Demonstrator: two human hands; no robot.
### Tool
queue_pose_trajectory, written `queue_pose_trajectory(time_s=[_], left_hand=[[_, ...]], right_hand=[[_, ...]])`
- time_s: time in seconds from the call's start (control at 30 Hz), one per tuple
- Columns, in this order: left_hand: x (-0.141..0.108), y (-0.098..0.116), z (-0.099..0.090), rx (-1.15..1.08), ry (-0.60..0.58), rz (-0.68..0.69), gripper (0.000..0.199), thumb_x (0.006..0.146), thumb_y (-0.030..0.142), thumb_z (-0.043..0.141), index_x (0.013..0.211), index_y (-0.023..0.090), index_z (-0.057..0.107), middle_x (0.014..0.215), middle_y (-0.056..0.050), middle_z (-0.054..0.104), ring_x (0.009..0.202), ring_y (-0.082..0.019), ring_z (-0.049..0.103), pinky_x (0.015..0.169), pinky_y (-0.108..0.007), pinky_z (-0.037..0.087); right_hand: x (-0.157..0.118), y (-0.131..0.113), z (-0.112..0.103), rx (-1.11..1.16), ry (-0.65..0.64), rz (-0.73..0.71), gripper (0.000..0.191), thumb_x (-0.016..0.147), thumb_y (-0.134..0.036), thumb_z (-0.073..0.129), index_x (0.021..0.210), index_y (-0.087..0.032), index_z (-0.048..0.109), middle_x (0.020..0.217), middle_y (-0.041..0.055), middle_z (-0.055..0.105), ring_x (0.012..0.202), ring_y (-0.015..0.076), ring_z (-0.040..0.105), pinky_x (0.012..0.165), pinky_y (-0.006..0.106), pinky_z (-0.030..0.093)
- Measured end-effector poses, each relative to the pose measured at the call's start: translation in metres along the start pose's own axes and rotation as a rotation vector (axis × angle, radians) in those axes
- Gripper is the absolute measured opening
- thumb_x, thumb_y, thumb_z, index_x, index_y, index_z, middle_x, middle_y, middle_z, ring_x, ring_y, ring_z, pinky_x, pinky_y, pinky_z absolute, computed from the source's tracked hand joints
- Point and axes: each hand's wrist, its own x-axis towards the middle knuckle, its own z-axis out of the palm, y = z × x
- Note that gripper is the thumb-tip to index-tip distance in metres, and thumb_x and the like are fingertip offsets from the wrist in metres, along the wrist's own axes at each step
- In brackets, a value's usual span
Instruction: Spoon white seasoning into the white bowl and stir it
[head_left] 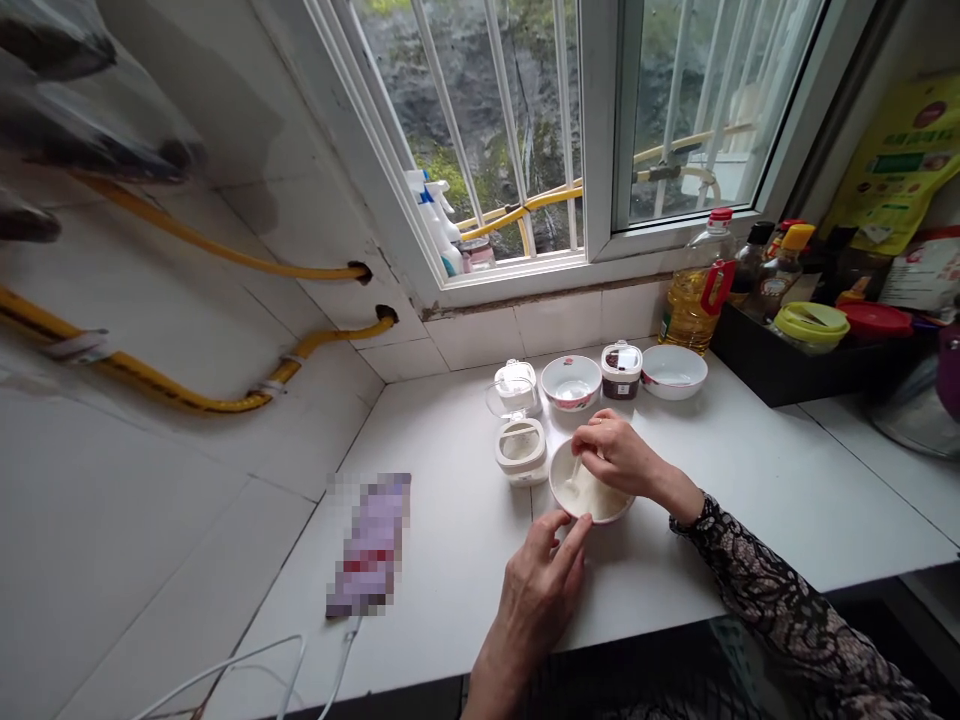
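Note:
A small white spoon (573, 482) dips into a bowl (553, 488) that has something pale and whitish in it; I cannot make out whether that is powder or batter. My right hand (619, 455) pinches the spoon's handle from above, its fingers closed over the bowl. At the near side of the bowl, my left hand (541, 575) grips the rim with thumb and fingertips. Just left of the bowl stands a white-lidded jar (521, 455) with its clear lid (513, 397) flipped up and pale contents inside.
Behind stand another white jar (517, 376), a bowl (571, 384), a jar of dark contents (621, 370) and a second bowl (675, 373). An oil bottle (694, 300) and a black condiment box (780, 360) are at back right. A cable (345, 650) lies at left.

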Motion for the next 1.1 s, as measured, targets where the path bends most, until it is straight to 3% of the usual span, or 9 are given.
queue_pose_trajectory(time_s=[0.13,0.33,0.53,0.67,0.87,1.1], left_hand=[[0.0,0.0,0.0,0.002,-0.007,0.005,0.042,0.093,0.007,0.043,0.131,0.019,0.055,0.109,-0.011,0.06,0.084,-0.015,0.065,0.068,-0.021,0.058],[0.001,0.0,-0.001,0.005,0.0,0.009,0.041,0.092,0.006,0.043,0.13,0.019,0.055,0.108,-0.011,0.06,0.087,-0.015,0.066,0.068,-0.021,0.059],[0.001,0.0,0.0,-0.005,0.006,0.013,0.041,0.092,0.006,0.043,0.13,0.019,0.055,0.108,-0.011,0.059,0.092,-0.016,0.065,0.07,-0.022,0.059],[0.001,0.0,0.001,-0.013,0.014,0.014,0.042,0.091,0.005,0.043,0.13,0.018,0.055,0.108,-0.011,0.059,0.093,-0.017,0.065,0.071,-0.022,0.059],[0.0,0.0,0.001,-0.016,0.013,0.013,0.043,0.091,0.005,0.044,0.131,0.019,0.054,0.109,-0.011,0.06,0.096,-0.017,0.064,0.072,-0.022,0.059],[0.001,0.0,0.001,-0.023,0.017,0.016,0.043,0.09,0.004,0.045,0.13,0.017,0.055,0.109,-0.011,0.06,0.097,-0.017,0.064,0.074,-0.021,0.058]], right_hand=[[0.001,0.0,-0.002,0.092,0.038,0.155,0.021,0.073,-0.008,0.048,0.064,-0.02,0.062,0.061,0.0008,0.068,0.061,0.0156,0.058,0.078,0.033,0.041],[0.004,0.008,-0.01,0.443,0.146,0.493,0.016,0.068,-0.018,0.048,0.06,-0.019,0.062,0.052,-0.0012,0.061,0.053,0.014,0.056,0.056,0.025,0.041],[0.007,0.016,-0.008,0.693,0.189,0.66,0.013,0.06,-0.024,0.052,0.056,-0.018,0.063,0.046,-0.0021,0.055,0.047,0.0126,0.05,0.052,0.024,0.04],[0.008,0.016,-0.006,0.7,0.196,0.713,0.013,0.057,-0.025,0.05,0.052,-0.018,0.061,0.042,-0.0025,0.052,0.045,0.0122,0.047,0.05,0.024,0.037],[0.006,0.014,-0.006,0.477,0.212,0.675,0.016,0.06,-0.024,0.048,0.052,-0.019,0.06,0.043,-0.0026,0.052,0.046,0.0123,0.047,0.05,0.024,0.036],[0.006,0.019,-0.003,0.583,0.22,0.694,0.016,0.06,-0.023,0.049,0.051,-0.019,0.061,0.041,-0.0028,0.052,0.045,0.0118,0.047,0.048,0.023,0.036]])
